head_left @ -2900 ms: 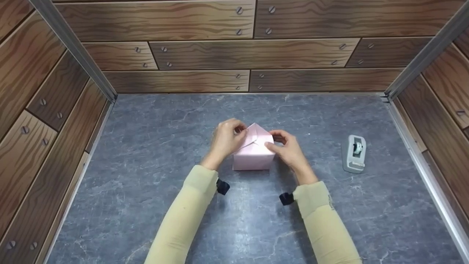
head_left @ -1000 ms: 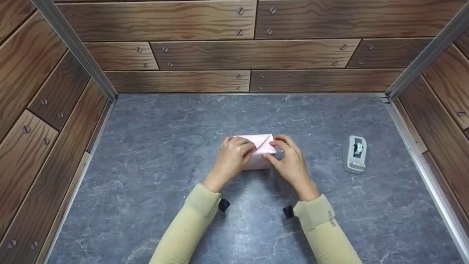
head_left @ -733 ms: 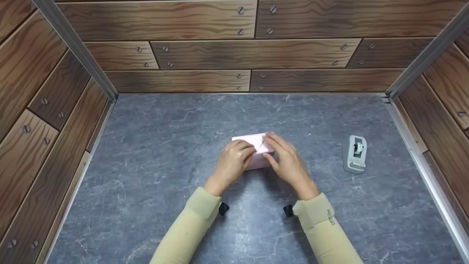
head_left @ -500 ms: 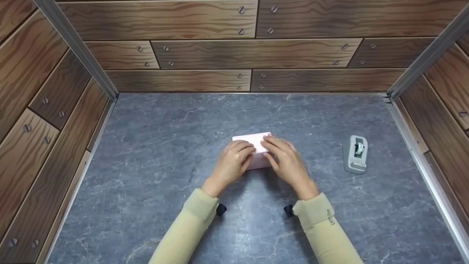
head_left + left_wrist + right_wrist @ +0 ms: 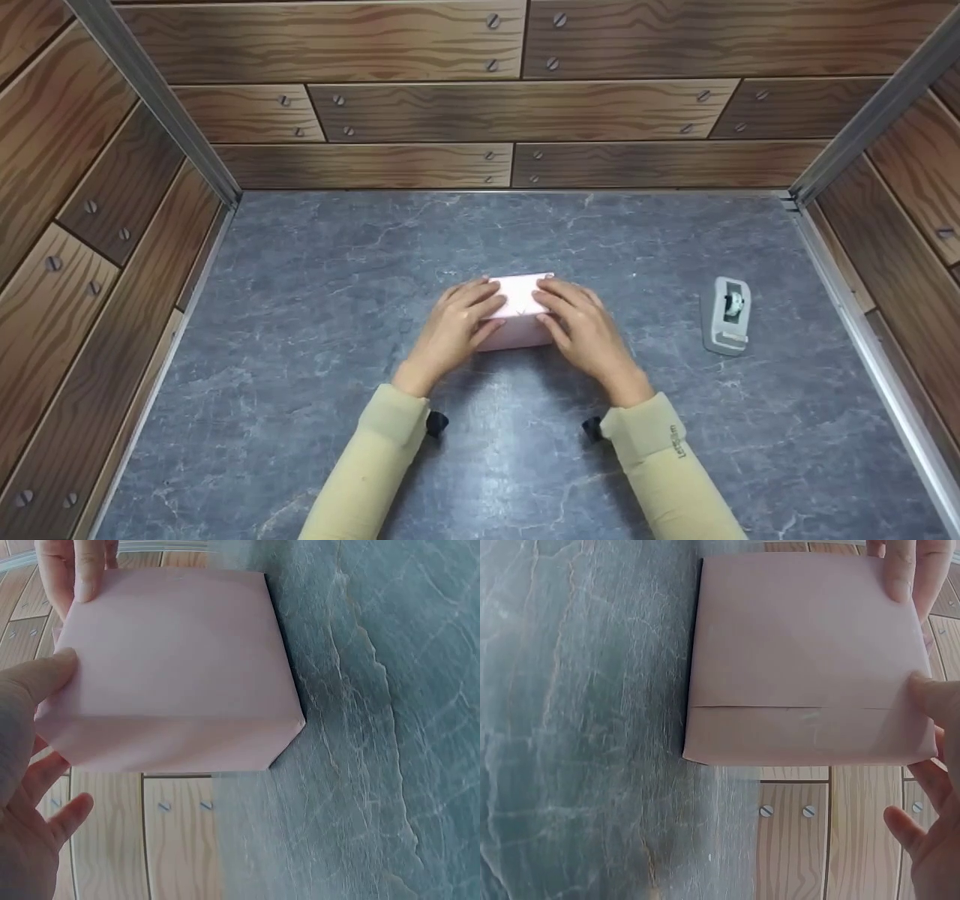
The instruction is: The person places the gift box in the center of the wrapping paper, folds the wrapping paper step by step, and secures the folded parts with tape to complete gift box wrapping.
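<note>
A box wrapped in pink paper [image 5: 517, 336] stands on the table in the head view, its top folded flat with a small V-shaped crease near the front edge. My left hand [image 5: 448, 324] grips its upper left side, fingers over the top and thumb on the near face. On the opposite side my right hand [image 5: 592, 330] holds it likewise. The left wrist view shows a smooth near face of the pink box [image 5: 176, 645]. In the right wrist view, a paper seam runs across the pink box [image 5: 802, 630]. The far side and the underside are hidden.
A grey tape dispenser [image 5: 726, 315] with a roll in it lies to the right on the grey marbled table [image 5: 315, 300]. Wood-patterned walls [image 5: 420, 112] with metal edging enclose the table at the back and both sides.
A pointed paper flap that stood up on top is folded down flat. My left hand has moved from the top's middle to the left side; the right fingers shifted from a corner fold onto the top.
</note>
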Tool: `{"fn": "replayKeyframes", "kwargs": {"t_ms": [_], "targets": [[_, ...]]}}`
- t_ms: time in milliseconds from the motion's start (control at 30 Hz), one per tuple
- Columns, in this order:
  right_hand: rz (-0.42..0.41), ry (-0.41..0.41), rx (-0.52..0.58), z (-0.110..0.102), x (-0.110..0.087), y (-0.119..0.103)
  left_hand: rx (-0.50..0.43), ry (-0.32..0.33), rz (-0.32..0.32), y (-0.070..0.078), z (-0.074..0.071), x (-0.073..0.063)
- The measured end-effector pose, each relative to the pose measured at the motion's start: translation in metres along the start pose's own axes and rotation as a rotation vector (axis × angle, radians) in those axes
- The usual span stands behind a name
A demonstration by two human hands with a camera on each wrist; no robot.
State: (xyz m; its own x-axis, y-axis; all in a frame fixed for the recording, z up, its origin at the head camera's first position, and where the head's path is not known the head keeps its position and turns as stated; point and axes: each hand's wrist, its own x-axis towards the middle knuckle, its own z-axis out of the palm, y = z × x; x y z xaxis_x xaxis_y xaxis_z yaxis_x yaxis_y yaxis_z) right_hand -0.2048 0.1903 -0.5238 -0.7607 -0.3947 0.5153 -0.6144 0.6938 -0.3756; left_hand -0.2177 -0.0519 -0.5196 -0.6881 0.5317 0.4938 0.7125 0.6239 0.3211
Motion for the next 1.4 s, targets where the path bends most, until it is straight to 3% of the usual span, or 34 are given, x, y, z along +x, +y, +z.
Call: {"fn": "replayKeyframes", "kwargs": {"t_ms": [200,467,833,1000,1167,1400], "targets": [[-0.014,-0.013,0.038,0.000,0.001,0.002,-0.002,0.028,0.035,-0.002,0.003,-0.002],[-0.086,0.024,0.027,0.002,0.001,0.006,0.022,0.112,0.090,-0.002,0.009,-0.006],[-0.104,0.047,0.028,0.003,-0.002,0.005,0.039,0.132,0.062,0.001,0.012,-0.010],[-0.046,0.051,0.050,0.001,-0.006,0.004,0.029,0.139,0.058,0.001,0.014,-0.010],[0.095,0.105,0.098,-0.007,-0.018,0.008,0.015,0.148,0.064,0.001,0.014,-0.010],[0.276,0.115,0.000,-0.025,-0.045,0.029,0.012,0.127,0.050,0.001,0.013,-0.010]]}}
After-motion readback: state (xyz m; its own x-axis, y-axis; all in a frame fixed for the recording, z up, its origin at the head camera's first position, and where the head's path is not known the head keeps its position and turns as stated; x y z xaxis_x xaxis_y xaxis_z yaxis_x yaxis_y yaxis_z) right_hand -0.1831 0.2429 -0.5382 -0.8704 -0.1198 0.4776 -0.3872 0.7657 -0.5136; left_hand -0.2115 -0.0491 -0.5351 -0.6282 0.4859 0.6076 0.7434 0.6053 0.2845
